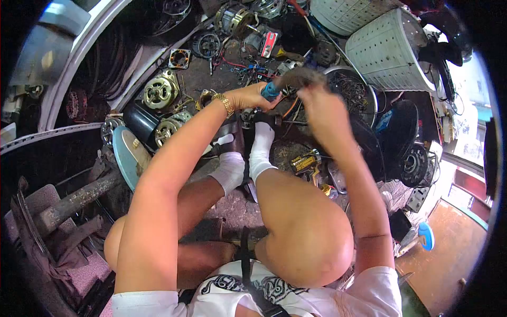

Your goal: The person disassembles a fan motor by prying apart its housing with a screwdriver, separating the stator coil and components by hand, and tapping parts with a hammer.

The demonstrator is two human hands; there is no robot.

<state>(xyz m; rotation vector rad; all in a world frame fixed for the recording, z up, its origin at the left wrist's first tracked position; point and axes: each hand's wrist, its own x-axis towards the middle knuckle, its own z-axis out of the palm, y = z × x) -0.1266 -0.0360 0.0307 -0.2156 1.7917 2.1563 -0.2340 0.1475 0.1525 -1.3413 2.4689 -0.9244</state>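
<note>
My left hand (253,97), with a gold watch on the wrist, is closed around a blue-handled tool (270,91) above the cluttered floor. From the blue part a brown, brush-like shape (296,79), smeared by motion, reaches toward my right hand (321,105). The right hand's fingers are curled in at the far end of that shape; blur hides what they grip. A round metal basin (374,108) with many small metal pieces lies just right of my right hand. Below the hands, between my right knee and the basin, is a yellow and black power drill (305,162).
Several motors, such as one gold-coloured motor (160,91), lie to the left. White perforated tubs (377,50) stand at the far right. A red and white box (269,44) is ahead among loose wires. A blue fan blade (124,158) leans at the left.
</note>
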